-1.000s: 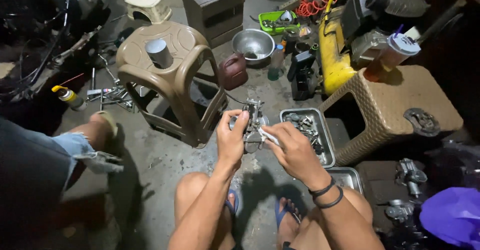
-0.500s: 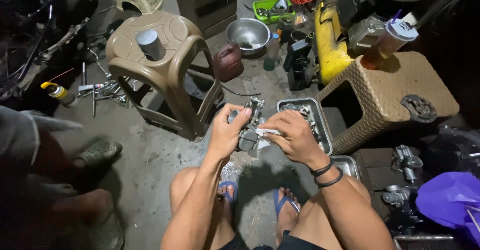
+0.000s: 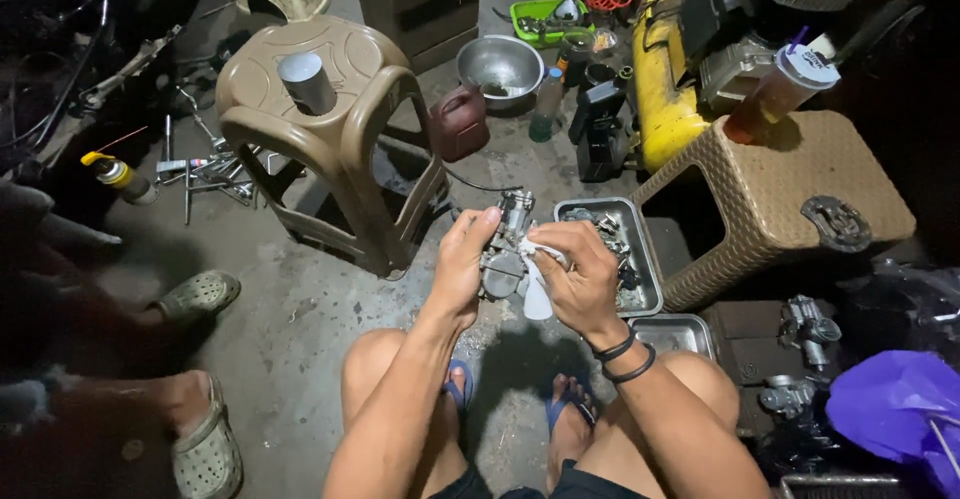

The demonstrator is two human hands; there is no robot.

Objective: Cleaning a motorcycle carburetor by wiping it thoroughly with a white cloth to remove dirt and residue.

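Carburetor (image 3: 503,249) sat mid-air above the concrete floor (image 3: 300,329), left hand (image 3: 462,264) wrapped round its body, right hand (image 3: 580,279) pinching a white rag (image 3: 535,284) against it. Looked like cast metal: rigid, hefty, probably oily. Best gripped by the body, not the linkages.

Both forearms extend forward from between the raised bare knees and converge at centre. The left hand (image 3: 462,264) is held upright, palm turned inward, fingers curled closed in a grip with the thumb uppermost. The right hand (image 3: 580,277) faces it, fingers pinched together, wrist bent and carrying two black bands.
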